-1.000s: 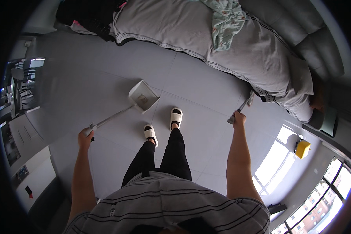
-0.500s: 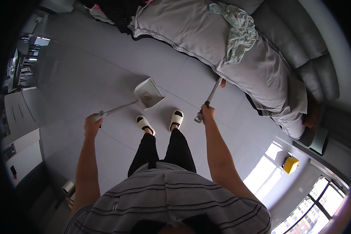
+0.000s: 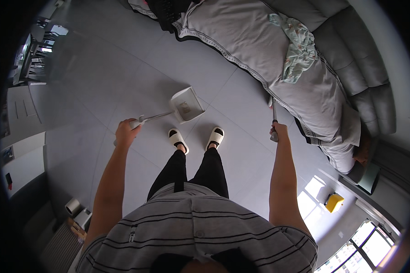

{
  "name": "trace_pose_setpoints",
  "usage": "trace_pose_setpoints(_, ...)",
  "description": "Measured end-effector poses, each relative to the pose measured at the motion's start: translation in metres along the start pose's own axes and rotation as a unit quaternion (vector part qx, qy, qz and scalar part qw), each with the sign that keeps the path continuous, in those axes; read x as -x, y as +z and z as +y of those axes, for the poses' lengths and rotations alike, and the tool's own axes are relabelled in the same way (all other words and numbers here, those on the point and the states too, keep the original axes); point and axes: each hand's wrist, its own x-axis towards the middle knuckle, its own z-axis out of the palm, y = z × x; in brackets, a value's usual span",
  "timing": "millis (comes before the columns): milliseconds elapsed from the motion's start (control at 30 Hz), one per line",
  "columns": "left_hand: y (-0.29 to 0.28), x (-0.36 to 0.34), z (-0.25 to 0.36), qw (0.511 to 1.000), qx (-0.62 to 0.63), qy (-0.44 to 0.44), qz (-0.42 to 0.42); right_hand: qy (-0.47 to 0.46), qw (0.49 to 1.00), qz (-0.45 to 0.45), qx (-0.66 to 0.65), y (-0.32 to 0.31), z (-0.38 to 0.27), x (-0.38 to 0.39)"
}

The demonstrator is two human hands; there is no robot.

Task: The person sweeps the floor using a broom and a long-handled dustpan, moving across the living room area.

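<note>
My left hand [image 3: 125,132] grips the grip end of a long-handled pale dustpan. Its open pan [image 3: 191,99] lies on the floor beyond my feet, with small indistinct bits inside. My right hand [image 3: 280,130] is closed on the grey handle [image 3: 274,113] of a long cleaning tool, whose head is mostly hidden at the lower edge of the sofa cover, a little reddish showing. My feet, in cream slides [image 3: 216,135], stand on grey tiles between the two tools.
A grey sofa [image 3: 360,54] with a pale cover [image 3: 232,32] and mint patterned cloth [image 3: 298,54] runs across the upper right. A yellow box-like object [image 3: 334,203] sits lower right by a window. Chairs stand far left, a white cabinet [image 3: 23,109] below them.
The view has shifted. My right hand swung left, then back right, and the tool's head now sits farther left along the sofa. My left hand and the dustpan have moved rightward in the picture.
</note>
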Motion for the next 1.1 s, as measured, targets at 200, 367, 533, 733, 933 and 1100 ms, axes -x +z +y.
trace_pose_setpoints(200,-0.002,-0.004,0.018,1.0,-0.014,0.003,-0.004,-0.07,0.989,0.061,0.118,0.038,0.033,-0.023)
trace_pose_setpoints(367,-0.002,0.004,0.005,0.999,-0.035,-0.017,0.009,-0.084,0.966,0.025,0.243,0.074,0.047,0.021)
trace_pose_setpoints(533,-0.001,-0.004,0.013,1.0,-0.024,0.011,-0.008,-0.159,0.95,-0.024,0.268,0.099,0.103,0.055)
trace_pose_setpoints(733,-0.002,0.001,0.012,0.999,-0.036,0.001,0.007,-0.162,0.958,-0.141,0.188,0.116,0.114,0.149)
trace_pose_setpoints(933,0.0,0.001,-0.01,0.998,-0.052,0.032,0.017,-0.084,0.975,-0.199,0.056,0.061,0.109,0.203)
trace_pose_setpoints(1100,-0.023,0.004,-0.017,0.999,0.02,-0.034,-0.026,-0.091,0.988,-0.127,0.02,0.031,0.127,0.197)
